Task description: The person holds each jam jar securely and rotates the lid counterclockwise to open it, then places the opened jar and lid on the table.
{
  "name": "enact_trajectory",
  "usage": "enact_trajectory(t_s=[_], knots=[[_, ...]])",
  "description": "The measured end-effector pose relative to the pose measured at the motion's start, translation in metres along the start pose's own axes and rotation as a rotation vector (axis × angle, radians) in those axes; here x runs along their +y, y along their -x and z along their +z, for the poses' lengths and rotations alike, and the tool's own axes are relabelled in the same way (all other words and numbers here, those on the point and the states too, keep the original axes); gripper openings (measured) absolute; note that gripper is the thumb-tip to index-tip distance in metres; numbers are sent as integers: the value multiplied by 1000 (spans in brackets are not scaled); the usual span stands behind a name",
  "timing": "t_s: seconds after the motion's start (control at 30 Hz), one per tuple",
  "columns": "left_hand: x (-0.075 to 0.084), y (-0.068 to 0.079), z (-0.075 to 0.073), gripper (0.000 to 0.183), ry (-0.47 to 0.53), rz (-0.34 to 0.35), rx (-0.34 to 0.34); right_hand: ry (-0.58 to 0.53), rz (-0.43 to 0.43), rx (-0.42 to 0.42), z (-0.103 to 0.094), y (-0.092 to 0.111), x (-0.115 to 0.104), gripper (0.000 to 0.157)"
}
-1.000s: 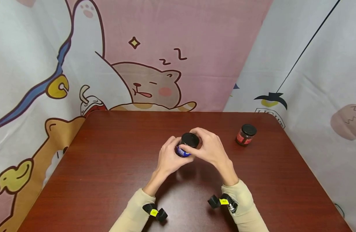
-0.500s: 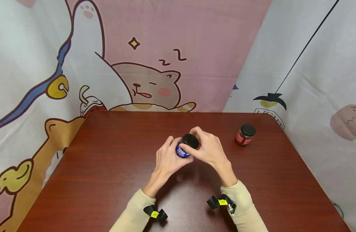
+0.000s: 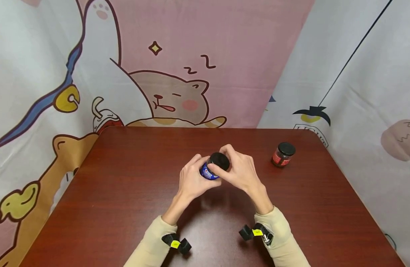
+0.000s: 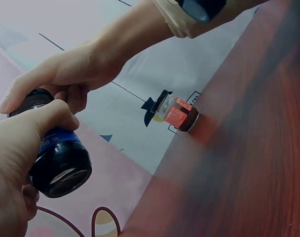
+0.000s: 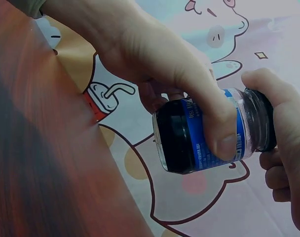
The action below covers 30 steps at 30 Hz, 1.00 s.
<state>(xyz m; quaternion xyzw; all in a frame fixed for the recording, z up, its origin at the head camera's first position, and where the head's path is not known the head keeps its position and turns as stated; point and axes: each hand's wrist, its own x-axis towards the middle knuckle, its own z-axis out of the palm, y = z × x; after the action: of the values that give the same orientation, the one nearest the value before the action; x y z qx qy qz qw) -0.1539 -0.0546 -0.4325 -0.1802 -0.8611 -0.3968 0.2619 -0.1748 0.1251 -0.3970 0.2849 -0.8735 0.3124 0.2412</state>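
Cartoon cloth (image 3: 245,55) borders table (image 3: 135,174); fingers (image 3: 230,150) grip jar (image 3: 209,172).

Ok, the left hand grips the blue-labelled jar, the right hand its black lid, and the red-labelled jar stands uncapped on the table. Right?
No: the red-labelled jar on the table isn't uncapped; the head view shows its black cap. Otherwise, the left hand grips the blue-labelled jar, the right hand its black lid.
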Motion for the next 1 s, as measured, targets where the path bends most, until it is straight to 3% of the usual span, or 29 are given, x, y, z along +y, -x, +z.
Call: enact_trajectory(t_s=[0.37,1.0], knots=[[-3,-3,-3,55,112,-6,-36,13,-68,45,4,1,1,62],[-5,-6,-10,50,347,-30,-122,-25,-157,151,8,2,-4,62]])
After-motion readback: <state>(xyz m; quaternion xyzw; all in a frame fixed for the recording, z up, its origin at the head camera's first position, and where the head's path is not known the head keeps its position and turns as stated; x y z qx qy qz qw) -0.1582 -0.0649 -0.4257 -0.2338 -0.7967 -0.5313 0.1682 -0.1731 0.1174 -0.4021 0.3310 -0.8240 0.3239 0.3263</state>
